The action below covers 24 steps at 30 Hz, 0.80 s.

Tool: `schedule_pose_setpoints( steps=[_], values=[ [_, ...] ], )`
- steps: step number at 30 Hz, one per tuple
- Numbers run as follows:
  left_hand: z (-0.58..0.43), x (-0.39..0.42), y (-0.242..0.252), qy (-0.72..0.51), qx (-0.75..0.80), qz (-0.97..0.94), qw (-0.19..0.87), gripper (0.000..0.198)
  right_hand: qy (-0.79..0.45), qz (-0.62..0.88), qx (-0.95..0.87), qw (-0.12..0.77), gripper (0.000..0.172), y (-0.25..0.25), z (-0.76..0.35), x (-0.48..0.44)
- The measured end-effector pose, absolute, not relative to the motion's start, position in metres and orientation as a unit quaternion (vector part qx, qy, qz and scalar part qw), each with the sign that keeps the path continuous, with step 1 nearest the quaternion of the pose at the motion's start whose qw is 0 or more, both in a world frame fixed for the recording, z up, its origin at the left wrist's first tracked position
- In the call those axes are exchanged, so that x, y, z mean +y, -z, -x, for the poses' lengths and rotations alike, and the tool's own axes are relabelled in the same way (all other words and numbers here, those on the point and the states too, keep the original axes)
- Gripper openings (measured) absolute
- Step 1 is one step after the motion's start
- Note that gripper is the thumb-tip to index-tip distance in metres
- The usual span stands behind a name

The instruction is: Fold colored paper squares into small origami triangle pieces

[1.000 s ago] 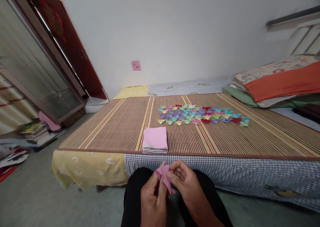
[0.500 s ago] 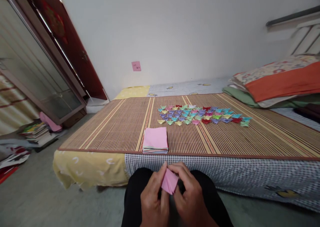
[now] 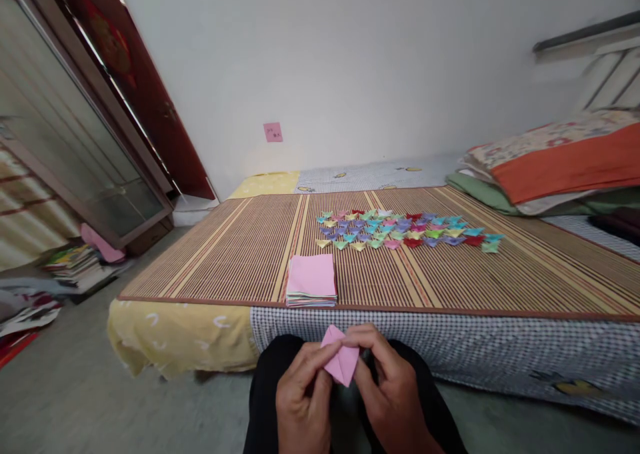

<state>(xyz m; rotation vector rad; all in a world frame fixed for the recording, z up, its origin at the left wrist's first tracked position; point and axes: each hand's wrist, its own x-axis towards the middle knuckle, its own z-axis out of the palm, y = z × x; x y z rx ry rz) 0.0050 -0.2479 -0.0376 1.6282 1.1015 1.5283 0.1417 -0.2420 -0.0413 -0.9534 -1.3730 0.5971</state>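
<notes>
A small folded piece of pink paper is held between my two hands, above my lap. My left hand grips its left side, with the index finger lying across the front of the paper. At the upper right edge, the fingers of my right hand pinch it, the thumb lower down. Creases show on the paper's face. Beyond my hands, a stack of square paper with a pink sheet on top lies at the mat's front edge. Several rows of small folded paper pieces in many colours lie farther back.
A striped mat covers the bed, over a checked sheet and a yellow cloth. Folded bedding is piled at the right. A pink note is stuck on the wall. Books stand on the floor at the left.
The folded pink paper has been turned and now shows a taller diamond shape. My left index finger has moved across its front, and my right fingers have shifted along its upper edge.
</notes>
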Motion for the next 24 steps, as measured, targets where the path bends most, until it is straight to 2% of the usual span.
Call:
schedule_pose_setpoints(
  steps=[6,12,16,20,22,24],
  values=[
    [0.000,-0.247,0.030,-0.555,0.429,-0.645,0.304,0.037,-0.309,0.409,-0.603,0.612,0.014,0.040,-0.148,-0.238],
    [-0.005,-0.246,0.034,-0.543,0.448,-0.628,0.331,0.031,-0.292,0.422,-0.603,0.610,0.013,0.044,-0.144,-0.236],
    [-0.006,-0.244,0.041,-0.543,0.440,-0.637,0.325,0.031,-0.308,0.445,-0.591,0.598,0.005,0.045,-0.143,-0.236],
    [-0.007,-0.245,0.047,-0.546,0.473,-0.624,0.299,0.011,-0.424,0.462,-0.556,0.546,0.019,0.038,-0.147,-0.230],
    [-0.008,-0.246,0.051,-0.552,0.493,-0.611,0.282,0.001,-0.446,0.455,-0.573,0.515,0.020,0.033,-0.148,-0.227],
    [-0.009,-0.246,0.053,-0.550,0.497,-0.611,0.278,0.006,-0.423,0.458,-0.598,0.505,0.022,0.030,-0.148,-0.226]
  ],
)
